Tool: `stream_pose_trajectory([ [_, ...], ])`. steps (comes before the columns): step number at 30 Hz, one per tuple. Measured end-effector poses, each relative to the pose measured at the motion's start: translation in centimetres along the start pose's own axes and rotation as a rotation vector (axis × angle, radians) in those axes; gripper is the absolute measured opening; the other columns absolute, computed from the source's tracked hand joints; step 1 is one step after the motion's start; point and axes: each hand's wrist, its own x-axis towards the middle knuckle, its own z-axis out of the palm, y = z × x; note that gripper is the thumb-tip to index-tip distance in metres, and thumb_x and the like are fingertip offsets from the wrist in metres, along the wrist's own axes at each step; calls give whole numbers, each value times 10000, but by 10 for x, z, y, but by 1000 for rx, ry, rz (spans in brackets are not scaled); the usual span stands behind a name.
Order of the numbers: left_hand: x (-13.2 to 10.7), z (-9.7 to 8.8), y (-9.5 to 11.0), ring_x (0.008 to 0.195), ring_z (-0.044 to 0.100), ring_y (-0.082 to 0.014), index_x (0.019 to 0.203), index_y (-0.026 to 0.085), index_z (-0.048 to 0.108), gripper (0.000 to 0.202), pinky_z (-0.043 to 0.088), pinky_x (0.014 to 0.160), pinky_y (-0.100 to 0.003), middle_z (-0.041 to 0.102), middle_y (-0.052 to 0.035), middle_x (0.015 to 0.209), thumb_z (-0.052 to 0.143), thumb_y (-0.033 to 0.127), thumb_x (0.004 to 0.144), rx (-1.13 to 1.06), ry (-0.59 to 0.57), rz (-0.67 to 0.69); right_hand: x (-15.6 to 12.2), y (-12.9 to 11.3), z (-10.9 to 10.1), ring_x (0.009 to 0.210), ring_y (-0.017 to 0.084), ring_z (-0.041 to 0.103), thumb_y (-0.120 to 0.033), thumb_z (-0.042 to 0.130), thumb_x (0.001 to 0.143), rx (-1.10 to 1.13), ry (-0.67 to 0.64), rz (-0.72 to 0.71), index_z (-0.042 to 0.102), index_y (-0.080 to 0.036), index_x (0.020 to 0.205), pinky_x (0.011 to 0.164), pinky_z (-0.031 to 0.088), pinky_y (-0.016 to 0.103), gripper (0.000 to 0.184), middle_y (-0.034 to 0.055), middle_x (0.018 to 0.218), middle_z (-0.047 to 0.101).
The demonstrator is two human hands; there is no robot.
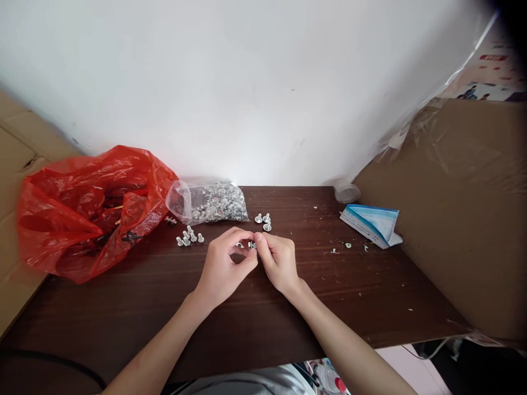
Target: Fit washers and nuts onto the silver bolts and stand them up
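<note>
My left hand (226, 266) and my right hand (279, 260) meet over the middle of the table. Between their fingertips is a small white and dark metal piece (252, 245), mostly covered, so its exact kind is hard to make out. The left thumb and forefinger curve round in a pinch, and the right thumb and bent fingers close on the other side. Just beyond the hands stand three silver screws (267, 226) with wide round heads. Left of them, several pale metal screw-like parts (190, 236) form a loose group.
A clear bag of small metal parts (224, 203) lies by the wall, beside a red plastic bag (82, 219). To the right are a blue and white packet (370, 224), a small clear round container (346, 192) and scraps (348, 245). Cardboard (461, 208) borders the right side.
</note>
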Motion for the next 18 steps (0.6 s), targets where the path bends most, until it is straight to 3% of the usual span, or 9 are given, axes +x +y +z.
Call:
stream_pose_trajectory([
  [8, -1, 3, 0, 770, 558, -130, 935, 165, 596, 132, 510, 646, -249, 576, -45, 899, 538, 145, 818, 101, 23, 52, 2, -1, 0, 463, 51, 302, -290, 395, 952, 18, 18, -10, 410, -151, 545, 470, 248, 210, 430, -38, 493, 339],
  [11, 1, -5, 12, 825, 550, -148, 1010, 205, 581, 200, 510, 717, -302, 555, -60, 984, 572, 182, 811, 114, 154, 98, 3, -2, -4, 457, 43, 270, -271, 407, 948, 19, 70, -27, 355, -151, 521, 465, 230, 209, 447, -43, 482, 304],
  [13, -5, -19, 30, 804, 550, -155, 990, 260, 594, 162, 503, 764, -354, 557, -55, 983, 566, 251, 831, 35, 163, 52, 5, -1, -9, 446, 41, 271, -273, 409, 948, 16, 120, -10, 345, -149, 503, 460, 225, 212, 467, -42, 468, 308],
  [14, -11, -27, 41, 805, 560, -170, 958, 299, 616, 135, 504, 749, -373, 571, -53, 964, 540, 312, 848, -37, 22, -19, 5, -1, -11, 439, 41, 279, -282, 410, 949, 19, 151, 12, 348, -149, 495, 456, 225, 212, 476, -40, 460, 319],
  [15, -20, -35, 53, 845, 576, -202, 955, 348, 639, 166, 509, 717, -394, 586, -56, 981, 543, 396, 828, -86, -241, -107, 6, 1, -15, 433, 42, 291, -297, 410, 949, 29, 183, 45, 353, -150, 490, 451, 228, 212, 485, -38, 455, 334],
  [18, -60, -48, 86, 864, 603, -291, 944, 493, 658, 307, 461, 512, -407, 628, -49, 925, 578, 599, 667, -115, -479, -183, 10, 5, -24, 414, 50, 335, -370, 417, 945, 120, 290, 201, 357, -161, 492, 429, 250, 205, 502, -34, 440, 371],
])
